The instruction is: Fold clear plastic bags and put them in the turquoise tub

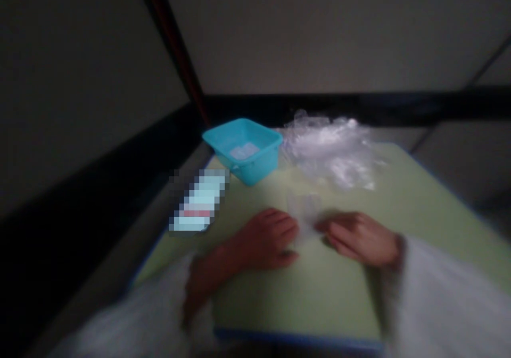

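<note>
A small clear plastic bag (305,214) lies flat on the pale green table (311,299), between my two hands. My left hand (271,241) rests palm down at the bag's left edge, its fingers bent, the thumb apart from them. On the other side, my right hand (357,238) has its fingers closed together, with the fingertips at the bag's right edge, appearing to pinch it. Blur hides the exact contact of the fingertips. Beyond the hands, a heap of clear plastic bags (335,150) sits at the back of the table.
A turquoise plastic basket (259,169) with some whitish flat pieces (245,150) inside stands at the back left. Nearer, by the left edge, lies a pixelated, bright phone-like object (202,201). Walls (319,38) close off the back and left. The table has a blue edge (299,339).
</note>
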Tool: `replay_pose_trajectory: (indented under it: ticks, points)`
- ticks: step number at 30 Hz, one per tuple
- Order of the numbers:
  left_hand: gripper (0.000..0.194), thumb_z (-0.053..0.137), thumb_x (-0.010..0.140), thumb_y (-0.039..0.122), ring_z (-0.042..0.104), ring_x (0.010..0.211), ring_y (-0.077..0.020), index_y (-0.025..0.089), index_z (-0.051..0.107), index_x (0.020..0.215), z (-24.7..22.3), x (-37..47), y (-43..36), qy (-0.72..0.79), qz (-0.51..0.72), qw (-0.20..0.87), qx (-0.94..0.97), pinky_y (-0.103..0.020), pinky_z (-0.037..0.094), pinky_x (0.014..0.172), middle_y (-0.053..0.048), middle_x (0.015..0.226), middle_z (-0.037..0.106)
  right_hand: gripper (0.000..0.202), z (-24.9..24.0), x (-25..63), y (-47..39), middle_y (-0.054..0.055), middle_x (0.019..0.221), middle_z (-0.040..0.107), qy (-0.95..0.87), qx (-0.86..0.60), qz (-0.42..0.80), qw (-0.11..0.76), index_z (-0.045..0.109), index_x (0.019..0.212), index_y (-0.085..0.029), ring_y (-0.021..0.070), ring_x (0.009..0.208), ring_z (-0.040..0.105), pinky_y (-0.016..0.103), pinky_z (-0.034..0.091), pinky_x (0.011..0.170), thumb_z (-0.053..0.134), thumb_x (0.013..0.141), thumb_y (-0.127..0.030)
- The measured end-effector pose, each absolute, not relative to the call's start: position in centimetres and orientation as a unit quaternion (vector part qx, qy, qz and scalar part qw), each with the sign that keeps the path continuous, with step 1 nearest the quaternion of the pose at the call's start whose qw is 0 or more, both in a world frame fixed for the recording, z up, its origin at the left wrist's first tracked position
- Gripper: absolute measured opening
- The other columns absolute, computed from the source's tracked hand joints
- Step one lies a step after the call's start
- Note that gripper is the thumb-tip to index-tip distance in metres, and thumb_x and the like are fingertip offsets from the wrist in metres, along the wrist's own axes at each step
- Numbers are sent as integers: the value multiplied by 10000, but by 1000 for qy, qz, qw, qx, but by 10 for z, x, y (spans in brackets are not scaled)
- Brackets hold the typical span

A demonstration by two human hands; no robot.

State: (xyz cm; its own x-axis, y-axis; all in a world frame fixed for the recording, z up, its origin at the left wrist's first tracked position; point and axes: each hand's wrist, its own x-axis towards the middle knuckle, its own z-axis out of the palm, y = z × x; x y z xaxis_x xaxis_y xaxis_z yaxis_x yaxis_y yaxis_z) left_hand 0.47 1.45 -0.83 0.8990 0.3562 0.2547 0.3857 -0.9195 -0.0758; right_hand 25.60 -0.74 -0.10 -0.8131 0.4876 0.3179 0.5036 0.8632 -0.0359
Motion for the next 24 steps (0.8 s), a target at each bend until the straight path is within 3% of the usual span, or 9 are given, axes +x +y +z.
replay_pose_trajectory:
  ticks: [6, 10, 14, 20, 24]
  points:
    - [183, 390, 911, 169, 575, 882, -179, 148, 571, 910, -17, 9, 17, -196, -127, 99, -967, -328, 437, 825, -85, 904, 637, 222, -5, 259, -5, 86, 837, 660, -950, -248, 17, 190, 557, 965, -166, 159, 751, 625, 300, 506, 671, 345, 947, -230]
    - [201, 384, 922, 148, 578, 869, -175, 149, 582, 884, -20, 9, 19, -190, -133, 108, -967, -322, 445, 810, -84, 891, 642, 222, -7, 258, -2, 146, 961, 665, -960, -195, -11, 202, 551, 960, -140, 213, 897, 625, 365, 521, 752, 418, 933, -316]
    - [212, 387, 921, 145, 583, 856, -173, 149, 596, 882, -19, 9, 19, -186, -137, 98, -968, -321, 449, 810, -82, 880, 648, 244, -9, 257, 0, 167, 1014, 665, -961, -187, -31, 200, 559, 1002, -111, 233, 962, 623, 390, 524, 794, 380, 945, -267]
    - [229, 400, 906, 168, 602, 837, -171, 146, 628, 887, -16, 9, 16, -216, -174, 19, -961, -322, 459, 813, -76, 873, 665, 244, -10, 258, 1, 120, 884, 673, -950, -224, 19, 215, 574, 975, -133, 190, 832, 640, 331, 515, 736, 343, 957, -209]
    - [201, 464, 869, 169, 614, 774, -151, 145, 660, 836, -16, 11, 19, -284, -249, -124, -918, -263, 464, 734, -48, 829, 676, 219, -8, 255, 1, 15, 651, 594, -898, -325, 137, 264, 549, 807, -179, 127, 571, 561, 233, 433, 522, 416, 943, -287]
